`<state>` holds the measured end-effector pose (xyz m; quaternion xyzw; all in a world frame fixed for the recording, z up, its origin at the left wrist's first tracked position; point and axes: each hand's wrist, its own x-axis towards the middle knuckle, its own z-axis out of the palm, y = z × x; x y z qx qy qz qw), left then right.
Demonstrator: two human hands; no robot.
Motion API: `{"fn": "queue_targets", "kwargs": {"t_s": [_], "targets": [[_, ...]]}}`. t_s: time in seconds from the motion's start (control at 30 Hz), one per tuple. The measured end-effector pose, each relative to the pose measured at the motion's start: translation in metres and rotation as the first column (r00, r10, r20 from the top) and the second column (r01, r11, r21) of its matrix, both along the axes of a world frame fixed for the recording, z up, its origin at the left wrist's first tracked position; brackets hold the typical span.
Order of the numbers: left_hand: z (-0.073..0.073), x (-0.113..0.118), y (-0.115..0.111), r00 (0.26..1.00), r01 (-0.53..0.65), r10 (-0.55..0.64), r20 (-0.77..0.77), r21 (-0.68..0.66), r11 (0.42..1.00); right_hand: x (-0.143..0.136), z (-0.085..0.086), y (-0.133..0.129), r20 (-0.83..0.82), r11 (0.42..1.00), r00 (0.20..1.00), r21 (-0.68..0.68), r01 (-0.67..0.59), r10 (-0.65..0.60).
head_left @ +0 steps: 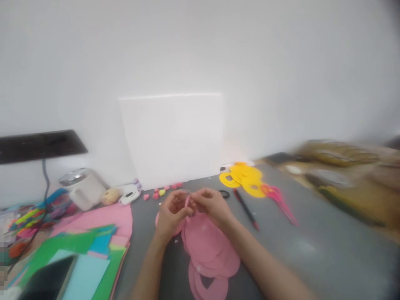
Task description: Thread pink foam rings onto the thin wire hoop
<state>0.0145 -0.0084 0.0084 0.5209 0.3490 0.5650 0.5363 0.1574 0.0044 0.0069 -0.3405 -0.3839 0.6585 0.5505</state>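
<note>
My left hand (pixel 173 213) and my right hand (pixel 212 205) meet above the grey table. Between their closed fingertips is a pink paper piece (pixel 187 203), seen nearly edge-on; its full shape is hidden by the fingers. Right below my hands lies an overlapping pile of round pink paper cutouts (pixel 208 246). A pink cutout (pixel 215 288) with an opening in it lies at the pile's near end. Part of another pink disc shows behind my left wrist.
Yellow paper cutouts (pixel 242 177), a black pen (pixel 246 209) and pink scissors (pixel 281 204) lie to the right. Coloured paper sheets (pixel 103 254) and a phone (pixel 46 279) are at left, near a white mug (pixel 89 191). A white board (pixel 175 137) leans against the wall.
</note>
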Motion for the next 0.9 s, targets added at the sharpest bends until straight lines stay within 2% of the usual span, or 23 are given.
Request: {"fn": "queue_targets", "kwargs": {"t_s": [0.1, 0.2, 0.33, 0.4, 0.5, 0.6, 0.73, 0.9], "targets": [[0.002, 0.002, -0.001, 0.994, -0.061, 0.058, -0.087, -0.030, 0.998, 0.000, 0.003, -0.003, 0.109, 0.998, 0.994, 0.065, -0.020, 0.012], [0.002, 0.003, -0.002, 0.995, -0.092, 0.089, -0.054, -0.057, 0.994, 0.002, 0.004, -0.003, 0.155, 0.995, 0.987, 0.086, -0.057, 0.043], [0.005, 0.001, -0.003, 0.992, -0.098, 0.106, 0.075, -0.100, 0.990, 0.009, 0.005, 0.000, 0.049, 0.963, 0.969, 0.110, -0.247, 0.243], [0.008, 0.000, -0.003, 0.986, -0.118, 0.130, 0.103, -0.116, 0.986, 0.013, 0.005, 0.002, 0.003, 0.954, 0.959, 0.106, -0.281, 0.283], [0.009, -0.002, -0.003, 0.982, -0.121, 0.141, 0.127, -0.150, 0.981, 0.015, 0.003, 0.003, 0.026, 0.972, 0.977, 0.097, -0.213, 0.212], [0.009, -0.003, -0.004, 0.990, -0.062, 0.082, 0.112, -0.170, 0.984, 0.012, 0.001, 0.001, 0.063, 0.981, 0.985, 0.103, -0.168, 0.162], [0.006, -0.004, -0.004, 0.998, 0.021, -0.010, 0.068, -0.166, 0.986, 0.009, 0.003, -0.001, 0.032, 0.972, 0.979, 0.112, -0.206, 0.204], [0.002, -0.005, -0.002, 1.000, -0.023, 0.025, 0.016, -0.139, 0.990, 0.009, 0.006, -0.002, 0.086, 0.970, 0.974, 0.107, -0.216, 0.208]]}}
